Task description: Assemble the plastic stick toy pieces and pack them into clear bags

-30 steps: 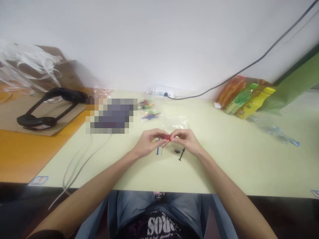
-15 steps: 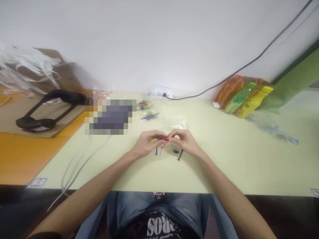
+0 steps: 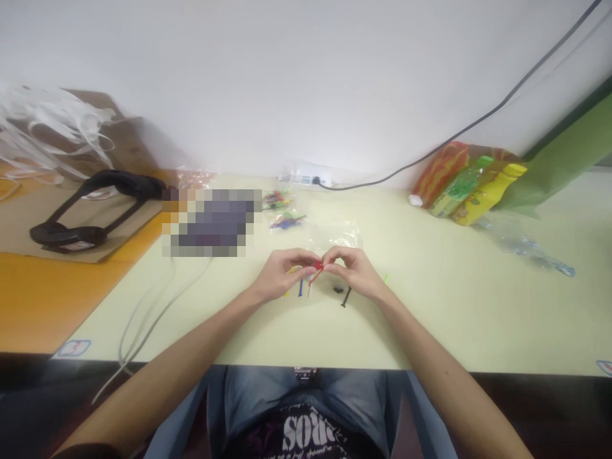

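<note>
left hand (image 3: pixel 281 276): thumb-finger pinch on red piece (image 3: pixel 319 265) | right hand (image 3: pixel 354 270): pinching its opposite side, probably to steady it | red piece: between hands, over tabletop (image 3: pixel 296 341) | blue stick (image 3: pixel 301 289) left, black stick (image 3: pixel 347 297) right: probably for easy reach

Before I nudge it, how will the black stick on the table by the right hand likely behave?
The black stick probably weighs little, being thin and small next to the right hand. It looks straight, so likely stiff rather than floppy. Its flared near end may keep it from rolling freely.
</note>
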A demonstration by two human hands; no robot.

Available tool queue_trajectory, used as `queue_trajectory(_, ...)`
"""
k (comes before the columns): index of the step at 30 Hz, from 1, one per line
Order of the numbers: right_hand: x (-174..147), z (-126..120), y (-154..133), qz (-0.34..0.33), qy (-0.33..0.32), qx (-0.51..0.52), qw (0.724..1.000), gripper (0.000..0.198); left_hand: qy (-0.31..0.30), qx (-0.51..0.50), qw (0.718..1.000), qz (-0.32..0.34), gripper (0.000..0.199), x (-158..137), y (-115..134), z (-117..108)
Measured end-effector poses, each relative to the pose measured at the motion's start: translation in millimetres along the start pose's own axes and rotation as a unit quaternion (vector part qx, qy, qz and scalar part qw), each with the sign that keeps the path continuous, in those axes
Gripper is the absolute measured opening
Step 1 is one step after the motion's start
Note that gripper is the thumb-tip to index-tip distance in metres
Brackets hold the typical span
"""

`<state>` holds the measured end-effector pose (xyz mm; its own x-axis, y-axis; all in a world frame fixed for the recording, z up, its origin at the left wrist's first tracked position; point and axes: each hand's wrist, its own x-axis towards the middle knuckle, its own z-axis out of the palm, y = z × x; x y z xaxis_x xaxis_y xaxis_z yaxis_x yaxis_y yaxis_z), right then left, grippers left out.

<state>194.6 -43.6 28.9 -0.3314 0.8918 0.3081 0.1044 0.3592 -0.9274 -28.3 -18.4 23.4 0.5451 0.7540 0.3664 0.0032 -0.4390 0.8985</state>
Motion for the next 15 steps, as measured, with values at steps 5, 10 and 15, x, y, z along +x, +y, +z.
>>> queue_trajectory(5, -0.2, 0.5, -0.2, -0.002, 0.003, -0.009, 1.0, 0.023, -0.001, 0.006, 1.0, 0.005, 0.021, 0.7, 1.8, 0.6)
queue_trajectory(10, -1.5, 1.6, -2.0, -0.015, 0.01, -0.037, 0.999, 0.022, -0.002, 0.004, 1.0, 0.006, 0.019, 0.6, 1.6, 1.0)
queue_trajectory(15, -1.8, 3.0, -2.9, -0.044, 0.027, -0.064, 0.997, 0.022, 0.004, -0.003, 1.0, 0.007, 0.019, 1.1, -1.0, 1.0)
